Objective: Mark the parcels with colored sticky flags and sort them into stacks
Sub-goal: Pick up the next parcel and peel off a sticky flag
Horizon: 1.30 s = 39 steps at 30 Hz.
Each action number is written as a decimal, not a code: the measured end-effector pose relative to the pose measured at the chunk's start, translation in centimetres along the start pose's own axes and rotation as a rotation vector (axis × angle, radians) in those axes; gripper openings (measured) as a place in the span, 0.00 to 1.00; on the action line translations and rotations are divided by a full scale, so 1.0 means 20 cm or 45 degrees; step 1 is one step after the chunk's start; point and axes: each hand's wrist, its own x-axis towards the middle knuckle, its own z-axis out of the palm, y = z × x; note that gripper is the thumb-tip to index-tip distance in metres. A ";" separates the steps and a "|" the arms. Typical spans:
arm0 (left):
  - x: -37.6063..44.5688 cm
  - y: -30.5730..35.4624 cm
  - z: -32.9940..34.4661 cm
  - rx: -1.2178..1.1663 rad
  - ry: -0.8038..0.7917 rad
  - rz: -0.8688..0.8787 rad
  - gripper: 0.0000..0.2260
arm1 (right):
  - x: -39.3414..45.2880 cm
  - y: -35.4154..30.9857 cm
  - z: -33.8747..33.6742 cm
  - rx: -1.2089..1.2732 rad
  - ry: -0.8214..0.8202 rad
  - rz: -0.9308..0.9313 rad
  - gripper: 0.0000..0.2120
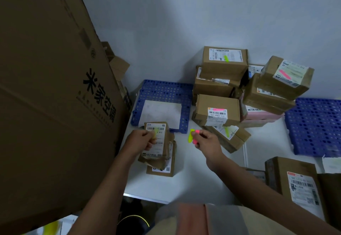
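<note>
While the left hand [142, 140] grips a parcel [157, 140], the right hand [207, 141] pinches sticky flags [192, 136] (yellow, pink).

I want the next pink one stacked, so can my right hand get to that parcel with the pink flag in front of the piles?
Probably yes. The right hand sits just in front of the pink-flagged parcel with nothing between, but it holds the sticky flags, so gripping may be awkward.

Dim, bluish light, soft shadows on the wall, wide-angle bending and blur at the edges.
</note>
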 end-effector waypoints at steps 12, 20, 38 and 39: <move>0.05 -0.14 0.00 0.459 -0.116 -0.108 0.09 | 0.01 0.03 0.04 -0.059 -0.058 0.025 0.06; 0.07 -0.11 -0.10 0.294 -0.057 -0.038 0.12 | 0.02 0.04 0.06 -0.065 -0.075 0.030 0.06; 0.31 0.10 -0.12 1.242 -0.424 0.205 0.15 | 0.05 0.05 0.04 -0.094 -0.072 0.034 0.07; 0.31 0.10 -0.12 1.255 -0.426 0.206 0.15 | 0.05 0.05 0.03 -0.092 -0.073 0.034 0.07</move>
